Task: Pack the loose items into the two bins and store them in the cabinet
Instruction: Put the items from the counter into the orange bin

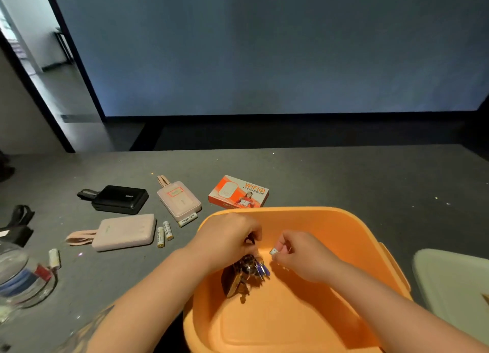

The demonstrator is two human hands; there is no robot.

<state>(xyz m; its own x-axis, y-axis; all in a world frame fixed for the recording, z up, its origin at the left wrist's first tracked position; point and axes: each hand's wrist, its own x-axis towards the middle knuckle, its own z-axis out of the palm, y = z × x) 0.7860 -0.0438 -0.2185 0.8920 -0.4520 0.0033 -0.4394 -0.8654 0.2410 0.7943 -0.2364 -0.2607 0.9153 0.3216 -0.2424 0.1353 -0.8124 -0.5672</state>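
A grey table (344,178) runs across a dim room, with a large pale blue panel behind it and a doorway off to the far left.

Nearest the person sits the orange bin (330,225), and both hands are inside it. The left hand (227,239) has its fingers curled down and pinches the top of a bunch of keys (244,276), which hangs straight below those fingers with its long axis vertical and its lower end close to, or on, the bin floor; which cannot be told. The right hand (299,255) is just beside the bunch on its right, fingers curled around a small pale object (274,251); what that object is cannot be made out. At the right edge lies part of a cream bin (449,286).

The coming move probably turns on this: the keys lie directly beneath the left fingers, so parting them should leave the bunch in the bin.

Farther out, to the left, are three batteries (164,233), a fourth battery (54,258), a pink power bank (124,232), a second pink power bank (180,200) and a black power bank (119,199). Beyond the bin's far rim lies an orange WiFi box (238,192). All are nearer the left hand and not yet packed.
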